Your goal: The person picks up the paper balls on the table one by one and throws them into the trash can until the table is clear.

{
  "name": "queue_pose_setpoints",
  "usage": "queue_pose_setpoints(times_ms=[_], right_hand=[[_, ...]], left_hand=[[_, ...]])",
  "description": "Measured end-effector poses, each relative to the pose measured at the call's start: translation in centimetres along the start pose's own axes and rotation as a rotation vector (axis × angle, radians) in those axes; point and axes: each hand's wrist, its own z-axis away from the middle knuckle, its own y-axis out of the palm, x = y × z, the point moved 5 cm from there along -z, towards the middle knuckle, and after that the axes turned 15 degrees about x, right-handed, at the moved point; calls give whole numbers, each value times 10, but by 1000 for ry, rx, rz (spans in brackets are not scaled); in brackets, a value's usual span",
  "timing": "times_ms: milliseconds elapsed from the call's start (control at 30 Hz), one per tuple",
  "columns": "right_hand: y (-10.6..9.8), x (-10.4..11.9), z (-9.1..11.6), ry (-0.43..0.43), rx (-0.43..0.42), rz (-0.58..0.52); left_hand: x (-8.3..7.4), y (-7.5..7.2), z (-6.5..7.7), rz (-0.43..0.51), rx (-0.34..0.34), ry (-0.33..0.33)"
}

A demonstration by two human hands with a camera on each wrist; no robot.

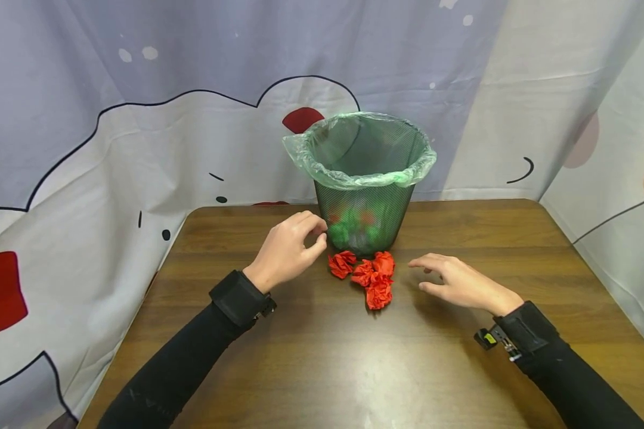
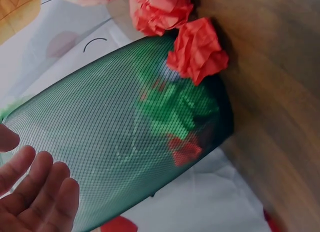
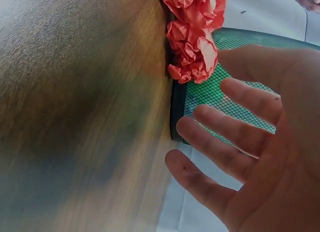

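Observation:
Several crumpled red paper balls (image 1: 374, 279) lie bunched on the table against the foot of a dark mesh wastebasket (image 1: 402, 211). A pale green plastic liner (image 1: 303, 152) is folded over its rim. My left hand (image 1: 290, 247) hovers left of the basket, fingers loosely bent and holding nothing. To the right of the paper, my right hand (image 1: 456, 283) reaches inward with spread, relaxed fingers, touching none of it. Through the mesh in the left wrist view, green crumpled paper (image 2: 180, 109) and a red piece (image 2: 185, 149) show near the bottom.
The brown wooden table (image 1: 300, 369) extends in front of the basket and to both sides. A patterned cloth (image 1: 155, 149) hangs behind the table, close to the back of the basket. Black bands with small devices (image 1: 241, 298) are strapped round both wrists.

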Motion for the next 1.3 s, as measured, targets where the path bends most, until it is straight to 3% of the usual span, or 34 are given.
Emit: queue_pose_setpoints(times_ms=[533, 767, 1000, 1300], right_hand=[[1, 11, -24, -22, 10, 87], [4, 15, -43, -20, 66, 152], [12, 14, -55, -16, 100, 238], [14, 15, -61, -57, 88, 198]], left_hand=[[1, 29, 15, 30, 49, -18], [2, 40, 20, 32, 87, -45], [4, 42, 19, 41, 89, -55], [8, 43, 22, 40, 89, -73]])
